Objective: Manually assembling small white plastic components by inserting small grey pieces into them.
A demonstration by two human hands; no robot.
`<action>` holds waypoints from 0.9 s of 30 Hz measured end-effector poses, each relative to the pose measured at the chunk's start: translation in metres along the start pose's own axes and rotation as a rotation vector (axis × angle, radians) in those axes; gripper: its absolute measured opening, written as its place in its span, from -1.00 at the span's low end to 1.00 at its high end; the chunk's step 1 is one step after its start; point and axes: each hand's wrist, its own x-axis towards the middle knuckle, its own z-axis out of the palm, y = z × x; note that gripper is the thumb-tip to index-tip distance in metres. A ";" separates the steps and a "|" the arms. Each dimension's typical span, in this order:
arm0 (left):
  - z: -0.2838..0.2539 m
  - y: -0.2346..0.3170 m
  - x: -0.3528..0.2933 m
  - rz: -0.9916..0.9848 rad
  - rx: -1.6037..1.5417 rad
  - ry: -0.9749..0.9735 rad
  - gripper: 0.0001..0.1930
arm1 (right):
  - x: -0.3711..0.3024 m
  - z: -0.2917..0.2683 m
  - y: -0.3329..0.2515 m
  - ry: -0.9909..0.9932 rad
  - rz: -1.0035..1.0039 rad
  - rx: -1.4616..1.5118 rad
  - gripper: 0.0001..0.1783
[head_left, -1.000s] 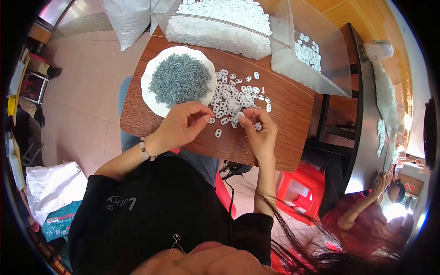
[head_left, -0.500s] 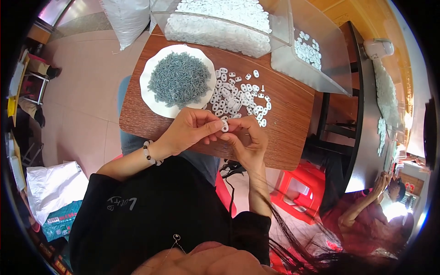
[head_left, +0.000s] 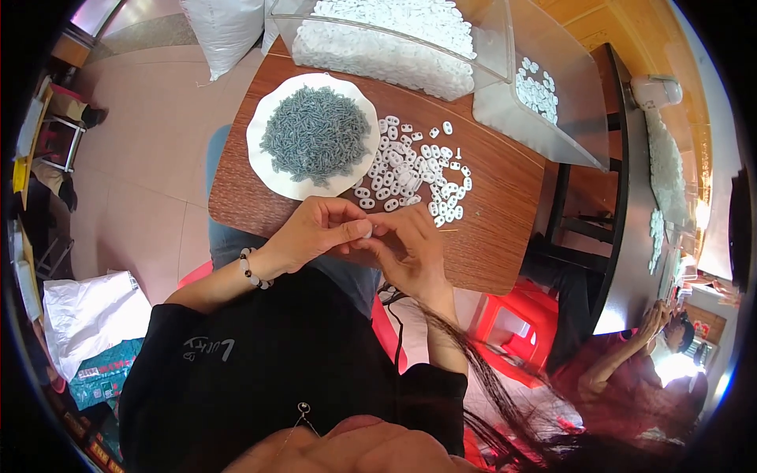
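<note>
My left hand [head_left: 314, 230] and my right hand [head_left: 412, 246] meet over the near edge of the wooden table [head_left: 489, 229], fingertips pinched together. Between them is a small white plastic two-hole piece [head_left: 368, 233], mostly hidden by my fingers. Just beyond my hands lie many loose white two-hole pieces [head_left: 406, 167], spread over the tabletop. To their left stands a white scalloped plate [head_left: 259, 150], heaped with small grey-green screw-like rods [head_left: 315, 132]. A tiny white T-shaped part [head_left: 459, 154] lies at the right of the loose pieces.
At the far edge, a clear bin [head_left: 493, 47] is full of white pieces. A second translucent bin [head_left: 505, 118] beside it holds fewer. A red stool [head_left: 516, 327] is at the right, near a black table [head_left: 623, 213] where another person [head_left: 623, 378] sits. A white sack [head_left: 225, 35] stands far left.
My hands have shifted slightly left and down together. The white piece, plainly visible between my fingers before, is now largely covered by them. The table appears slightly shifted in the view.
</note>
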 end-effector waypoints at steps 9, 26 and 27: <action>-0.018 0.004 -0.013 0.026 0.068 0.189 -0.80 | 0.005 -0.015 0.033 -0.013 0.108 -0.337 -0.78; -0.022 0.000 -0.016 -0.018 0.026 0.100 -0.83 | -0.008 -0.044 0.046 0.011 0.120 -0.474 -0.78; -0.020 -0.001 -0.016 -0.018 0.026 0.100 -0.83 | -0.009 -0.042 0.045 0.011 0.119 -0.474 -0.78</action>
